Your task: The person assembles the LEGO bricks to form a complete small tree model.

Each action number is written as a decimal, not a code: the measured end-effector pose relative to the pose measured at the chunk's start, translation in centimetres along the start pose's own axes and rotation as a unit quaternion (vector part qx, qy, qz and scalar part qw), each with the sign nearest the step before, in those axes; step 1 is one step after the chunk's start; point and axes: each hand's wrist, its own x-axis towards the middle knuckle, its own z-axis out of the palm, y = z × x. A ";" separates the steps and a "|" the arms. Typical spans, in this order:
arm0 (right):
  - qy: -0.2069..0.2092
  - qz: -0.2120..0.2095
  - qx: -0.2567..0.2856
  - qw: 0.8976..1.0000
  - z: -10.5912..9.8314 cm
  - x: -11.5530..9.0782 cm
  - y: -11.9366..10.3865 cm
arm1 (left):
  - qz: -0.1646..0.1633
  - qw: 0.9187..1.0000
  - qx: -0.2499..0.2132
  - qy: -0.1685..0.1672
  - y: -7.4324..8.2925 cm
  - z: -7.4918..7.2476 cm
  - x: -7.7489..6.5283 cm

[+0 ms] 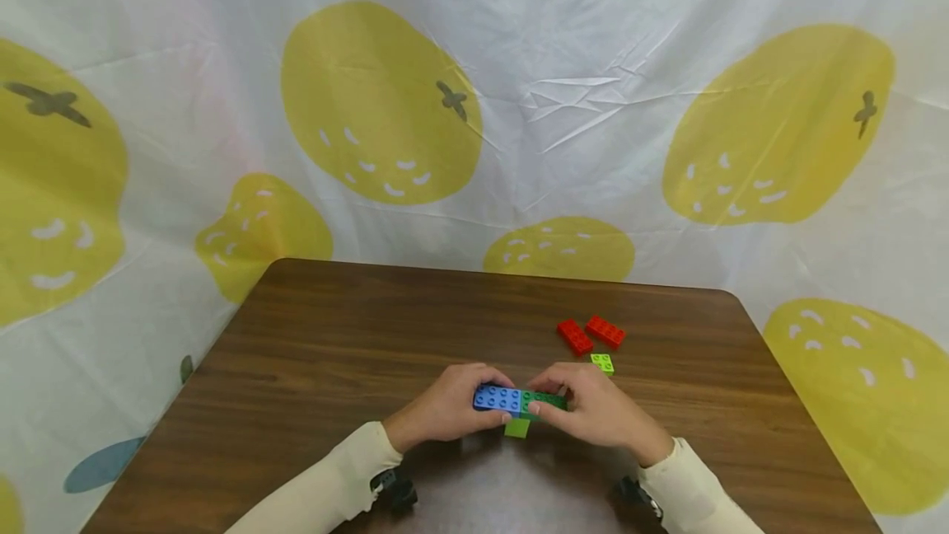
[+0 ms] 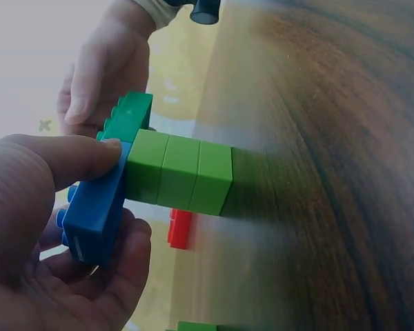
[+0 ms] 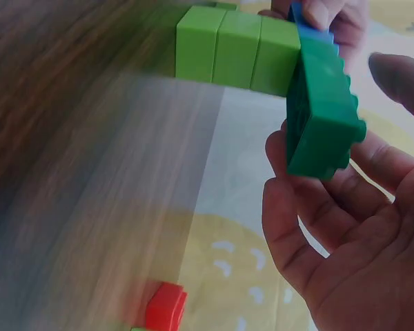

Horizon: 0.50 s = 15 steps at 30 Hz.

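My left hand (image 1: 452, 404) pinches a blue toy brick (image 2: 96, 207) between thumb and fingers. End to end with it lies a dark green brick (image 3: 324, 110). Both sit on top of a column of three lime green bricks (image 2: 179, 172), which comes out from under the place where they meet. My right hand (image 1: 586, 406) is around the dark green brick, its fingers loosely bent at the far side. In the right wrist view its thumb (image 3: 401, 81) stands off the studded face.
Behind the right hand, two red bricks (image 1: 574, 337) and a small lime brick (image 1: 602, 363) lie on the brown wooden table (image 1: 371, 328). A white curtain with yellow fruit prints (image 1: 381, 105) hangs behind the table's far edge.
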 end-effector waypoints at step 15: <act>0.051 0.074 -0.025 0.996 -2.1 0.8 3.0 | -0.008 1.000 0.004 -0.002 0.0 0.0 0.0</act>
